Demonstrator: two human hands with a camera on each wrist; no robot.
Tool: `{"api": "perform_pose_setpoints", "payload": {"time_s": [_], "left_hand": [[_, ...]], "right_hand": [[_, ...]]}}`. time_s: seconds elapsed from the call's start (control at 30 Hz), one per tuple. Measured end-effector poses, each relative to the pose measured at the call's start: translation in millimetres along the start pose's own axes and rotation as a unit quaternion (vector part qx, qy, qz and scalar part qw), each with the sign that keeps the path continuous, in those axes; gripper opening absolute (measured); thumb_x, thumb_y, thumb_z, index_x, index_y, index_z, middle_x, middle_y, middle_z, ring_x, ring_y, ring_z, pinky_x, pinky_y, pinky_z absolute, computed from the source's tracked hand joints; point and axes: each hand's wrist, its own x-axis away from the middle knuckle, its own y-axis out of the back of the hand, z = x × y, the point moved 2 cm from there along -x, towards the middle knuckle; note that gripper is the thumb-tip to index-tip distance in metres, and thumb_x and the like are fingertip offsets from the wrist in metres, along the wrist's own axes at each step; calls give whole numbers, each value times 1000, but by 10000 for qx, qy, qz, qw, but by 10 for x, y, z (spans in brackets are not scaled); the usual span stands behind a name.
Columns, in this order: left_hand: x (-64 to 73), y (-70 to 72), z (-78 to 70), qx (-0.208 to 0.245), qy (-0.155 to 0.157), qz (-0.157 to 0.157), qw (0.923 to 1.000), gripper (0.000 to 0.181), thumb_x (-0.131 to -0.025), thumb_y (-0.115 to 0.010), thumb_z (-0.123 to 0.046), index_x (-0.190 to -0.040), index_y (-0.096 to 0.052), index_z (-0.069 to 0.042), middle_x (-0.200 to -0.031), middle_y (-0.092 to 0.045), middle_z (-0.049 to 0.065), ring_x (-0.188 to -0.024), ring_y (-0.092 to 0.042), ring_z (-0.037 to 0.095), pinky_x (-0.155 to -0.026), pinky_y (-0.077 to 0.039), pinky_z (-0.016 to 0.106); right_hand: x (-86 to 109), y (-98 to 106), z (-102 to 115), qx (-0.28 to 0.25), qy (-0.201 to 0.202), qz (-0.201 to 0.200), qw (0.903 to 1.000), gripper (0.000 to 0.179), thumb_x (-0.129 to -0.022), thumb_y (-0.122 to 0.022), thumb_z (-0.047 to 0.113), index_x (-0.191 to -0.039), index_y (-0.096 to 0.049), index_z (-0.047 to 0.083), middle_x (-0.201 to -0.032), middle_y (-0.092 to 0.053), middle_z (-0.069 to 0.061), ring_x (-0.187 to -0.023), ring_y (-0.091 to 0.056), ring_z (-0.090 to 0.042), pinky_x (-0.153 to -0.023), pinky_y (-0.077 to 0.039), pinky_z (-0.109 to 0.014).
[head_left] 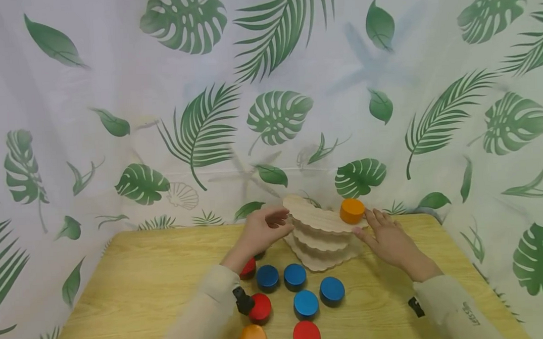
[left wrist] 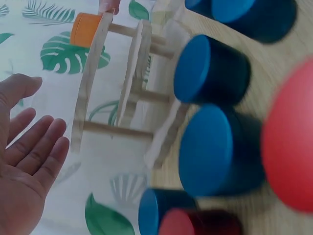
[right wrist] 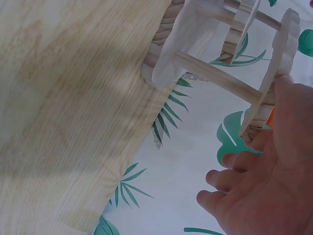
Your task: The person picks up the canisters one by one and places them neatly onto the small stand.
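Observation:
A three-tiered light wooden stand with wavy edges and dowel posts rises at the table's back. On its top board sits an orange cylinder, near the right end. My left hand is beside the board's left end, fingers loosely extended and palm bare in the left wrist view. At the other end, my right hand touches the top board's edge with its thumb, close to the orange cylinder. The right fingers are fairly straight and spread past the board's corner.
Several blue cylinders stand on the wooden table in front of the stand. Red cylinders and another orange one are nearer, some partly behind my left arm. A leaf-patterned cloth hangs behind the table.

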Motion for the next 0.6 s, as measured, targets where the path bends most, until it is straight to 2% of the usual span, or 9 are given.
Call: {"api": "perform_pose_setpoints", "payload": {"time_s": [0.27, 0.4, 0.6], "left_hand": [[299, 269, 129, 24, 386, -132, 9992, 39, -93, -81, -20, -130, -74, -11, -128, -76, 8, -117, -71, 29, -104, -57, 49], [426, 336, 231, 8, 637, -238, 9977, 38, -92, -82, -20, -129, -74, -12, -128, -75, 7, -119, -70, 29, -107, -55, 52], [609, 396, 354, -7, 762, -296, 9967, 43, -91, -83, -20, -132, -72, -9, -132, -74, 13, -123, -68, 34, -109, -52, 55]], "right_hand": [[-15, -18, -27, 20, 13, -12, 10000, 87, -111, -39, 58, -163, -22, -9, -165, -23, -41, -151, -20, -64, -119, -19, -80], [-7, -20, -8, 43, 16, -21, 10000, 86, -111, -39, 58, -162, -24, -10, -164, -24, -41, -151, -22, -64, -118, -21, -80], [1, -16, -2, -24, 3, 0, 10000, 87, -111, -39, 58, -162, -23, -10, -165, -23, -41, -151, -21, -64, -119, -20, -80]]}}
